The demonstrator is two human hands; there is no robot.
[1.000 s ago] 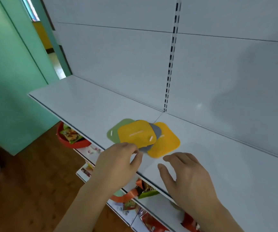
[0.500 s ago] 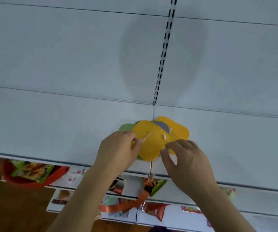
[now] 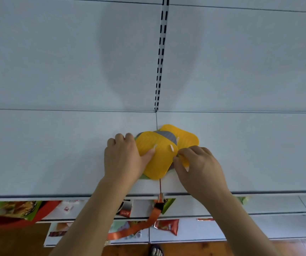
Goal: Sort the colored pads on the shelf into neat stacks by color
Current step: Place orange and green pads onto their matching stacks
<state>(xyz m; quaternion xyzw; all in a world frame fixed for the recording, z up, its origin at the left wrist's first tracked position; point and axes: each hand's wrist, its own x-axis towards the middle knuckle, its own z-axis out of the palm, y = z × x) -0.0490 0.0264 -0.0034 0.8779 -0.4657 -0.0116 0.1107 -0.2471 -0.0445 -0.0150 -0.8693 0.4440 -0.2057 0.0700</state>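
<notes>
Pads overlap near the shelf (image 3: 56, 154) front edge. Left hand (image 3: 124, 159) pinches top yellow pad (image 3: 156, 159); right hand (image 3: 200, 167) grips lower yellow pad (image 3: 185, 137) above grey pad (image 3: 167, 135).

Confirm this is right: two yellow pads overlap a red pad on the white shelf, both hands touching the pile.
Not quite: the head view shows a gray pad, not red, between the yellow pads. The left hand and right hand do touch the pile on the white shelf.

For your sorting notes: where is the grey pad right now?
Head view, shelf centre: the grey pad lies sandwiched between the top yellow pad and the rear yellow pad.
</notes>
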